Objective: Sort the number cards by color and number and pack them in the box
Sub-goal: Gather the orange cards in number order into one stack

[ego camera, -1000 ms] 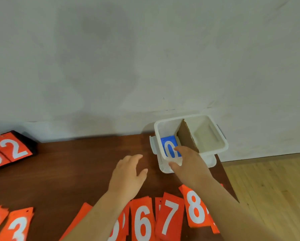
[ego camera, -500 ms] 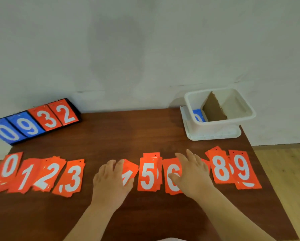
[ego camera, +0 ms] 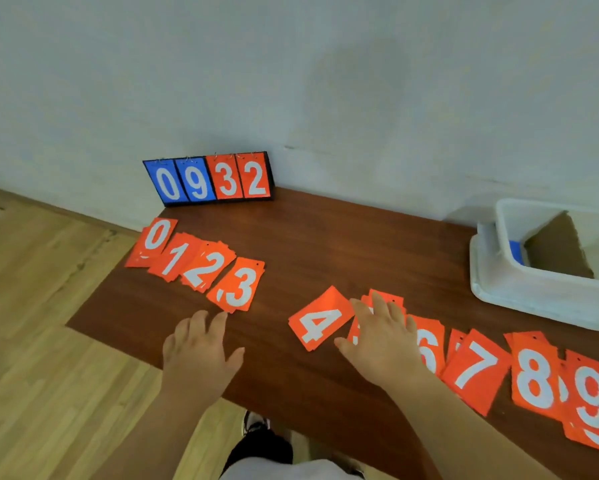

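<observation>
On table (ego camera: 326, 237), 4 card (ego camera: 320, 320) tilted rightward

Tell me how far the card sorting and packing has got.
Done: a blue card lies in the white box beside its cardboard divider; orange piles 0 to 9 line the table. In hand: the right hand lies flat on the pile beside the 4 card; the left hand is open near the 3 pile. Left: every orange pile is unpacked.

The head-worn camera looks forward and down, close over the table (ego camera: 343, 244), facing the wall (ego camera: 326, 81); the box (ego camera: 533, 292) is cropped at the right edge.
</observation>
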{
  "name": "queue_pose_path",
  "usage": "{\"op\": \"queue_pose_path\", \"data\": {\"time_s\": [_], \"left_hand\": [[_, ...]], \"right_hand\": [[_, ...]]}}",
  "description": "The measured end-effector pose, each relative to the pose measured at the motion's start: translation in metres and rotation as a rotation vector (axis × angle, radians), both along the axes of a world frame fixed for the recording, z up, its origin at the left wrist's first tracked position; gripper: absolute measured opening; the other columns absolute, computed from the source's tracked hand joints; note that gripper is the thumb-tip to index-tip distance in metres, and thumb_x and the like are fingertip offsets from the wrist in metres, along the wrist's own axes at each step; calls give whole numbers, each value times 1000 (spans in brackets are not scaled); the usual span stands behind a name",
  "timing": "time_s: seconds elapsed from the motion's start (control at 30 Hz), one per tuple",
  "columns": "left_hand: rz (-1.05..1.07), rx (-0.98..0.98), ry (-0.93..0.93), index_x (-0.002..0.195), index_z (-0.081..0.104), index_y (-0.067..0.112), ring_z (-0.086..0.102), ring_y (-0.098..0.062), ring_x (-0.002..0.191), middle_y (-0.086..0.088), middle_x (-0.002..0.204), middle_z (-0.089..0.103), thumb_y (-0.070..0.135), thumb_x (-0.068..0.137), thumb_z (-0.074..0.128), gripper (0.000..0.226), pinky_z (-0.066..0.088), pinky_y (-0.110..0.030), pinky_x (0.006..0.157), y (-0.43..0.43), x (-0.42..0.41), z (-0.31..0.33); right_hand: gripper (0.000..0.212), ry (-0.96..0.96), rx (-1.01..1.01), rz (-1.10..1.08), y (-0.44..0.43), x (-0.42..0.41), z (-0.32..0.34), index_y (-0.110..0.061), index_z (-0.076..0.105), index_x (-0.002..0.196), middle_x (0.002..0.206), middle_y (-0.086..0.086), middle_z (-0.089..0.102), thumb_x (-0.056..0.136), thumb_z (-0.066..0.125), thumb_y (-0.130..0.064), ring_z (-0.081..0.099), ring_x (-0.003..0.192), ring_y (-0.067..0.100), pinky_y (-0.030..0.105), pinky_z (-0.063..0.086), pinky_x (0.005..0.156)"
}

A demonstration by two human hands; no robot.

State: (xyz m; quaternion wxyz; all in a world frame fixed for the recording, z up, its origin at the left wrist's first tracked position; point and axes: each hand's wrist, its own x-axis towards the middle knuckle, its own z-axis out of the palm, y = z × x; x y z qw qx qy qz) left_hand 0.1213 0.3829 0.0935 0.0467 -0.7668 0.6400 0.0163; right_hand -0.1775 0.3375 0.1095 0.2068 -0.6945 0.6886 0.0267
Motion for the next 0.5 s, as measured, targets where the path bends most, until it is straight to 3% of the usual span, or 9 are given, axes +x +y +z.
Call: {"op": "queue_pose_path", "data": {"time_s": [0.17, 0.37, 0.5], "left_hand": [[78, -15, 65, 141, 54, 25, 48, -34, 129, -10, 140, 53, 65, 78, 67, 75, 44, -53, 99, -17, 50, -6], [81, -8, 120, 135, 61, 17, 54, -40, 120, -18, 133, 57, 59, 74, 78, 76, 50, -57, 91, -66, 168, -36], [138, 32, 161, 150, 43, 25, 40, -35, 137, -12, 151, 43, 66, 85, 60, 79, 40, -51, 108, -104, 250, -40]], "right_hand": [[82, 23, 25, 63, -32, 66, -6, -41, 24, 156, 169, 5, 13, 85, 55, -67, 16, 153, 34, 57, 19, 121], [82, 25, 87, 117, -81, 188, -20, -40, 24, 156, 169, 5, 10, 86, 55, -68, 15, 154, 33, 56, 17, 123], [78, 36, 90, 147, -116, 275, -26, -38, 27, 154, 166, 5, 17, 86, 51, -69, 21, 151, 33, 56, 23, 120]]}}
